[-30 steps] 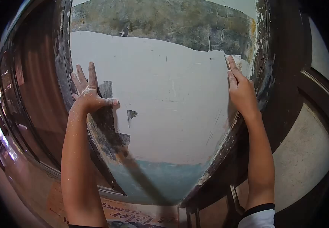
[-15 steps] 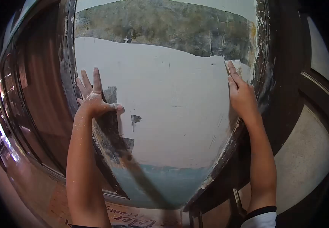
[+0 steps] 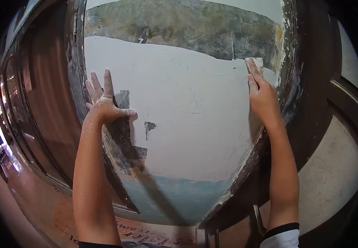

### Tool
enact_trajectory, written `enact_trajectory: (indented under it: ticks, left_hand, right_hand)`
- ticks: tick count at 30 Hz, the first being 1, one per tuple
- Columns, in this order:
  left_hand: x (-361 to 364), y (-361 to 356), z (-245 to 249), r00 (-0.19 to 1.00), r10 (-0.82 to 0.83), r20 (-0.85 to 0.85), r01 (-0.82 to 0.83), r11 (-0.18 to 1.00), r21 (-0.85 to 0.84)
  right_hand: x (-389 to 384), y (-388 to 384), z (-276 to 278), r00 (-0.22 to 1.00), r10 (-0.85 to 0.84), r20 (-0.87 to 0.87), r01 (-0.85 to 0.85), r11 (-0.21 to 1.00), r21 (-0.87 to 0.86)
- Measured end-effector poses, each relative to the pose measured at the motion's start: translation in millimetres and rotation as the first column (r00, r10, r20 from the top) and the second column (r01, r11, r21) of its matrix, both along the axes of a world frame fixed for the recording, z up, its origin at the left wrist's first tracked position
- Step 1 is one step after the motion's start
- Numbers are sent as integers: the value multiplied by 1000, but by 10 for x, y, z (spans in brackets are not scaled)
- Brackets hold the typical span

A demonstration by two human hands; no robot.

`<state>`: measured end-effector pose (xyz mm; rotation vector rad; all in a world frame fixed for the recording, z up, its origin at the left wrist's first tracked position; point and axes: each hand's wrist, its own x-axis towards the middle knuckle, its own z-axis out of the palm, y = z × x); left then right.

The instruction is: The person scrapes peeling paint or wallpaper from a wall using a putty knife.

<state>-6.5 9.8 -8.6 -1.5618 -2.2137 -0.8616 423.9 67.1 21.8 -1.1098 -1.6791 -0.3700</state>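
Observation:
My right hand [image 3: 265, 96] is closed around a flat, pale, putty-smeared scraper [image 3: 260, 63], its index finger stretched along the blade. The scraper lies against the wall panel [image 3: 187, 91] at the right, by the upper edge of the white coat; its handle, if any, is hidden in my palm. My left hand [image 3: 105, 103], dusted with white, has its fingers spread at the panel's left edge, with the thumb reaching over the white coat. Below the thumb are dark uncoated patches [image 3: 123, 138]. A bare grey-green band [image 3: 179, 25] runs above the white.
Dark, paint-flecked trim [image 3: 288, 53] borders the panel on the right. A blue-green strip [image 3: 179, 194] lies along the bottom. Brown panelling [image 3: 49, 107] stands at the left, and a printed sheet [image 3: 146, 237] with lettering lies on the floor below.
The view has shifted slightly, so the panel appears a little higher. My right hand has moved slightly upward with the scraper. My left hand keeps about the same place on the panel.

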Motion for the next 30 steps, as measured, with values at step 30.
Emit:
enact_trajectory:
  ticks: [30]
  left_hand:
    - [-16,-8,-21,1000,-11,5,11,1000,26]
  right_hand:
    - [23,-84,-4,991,-82,102,88,995,-53]
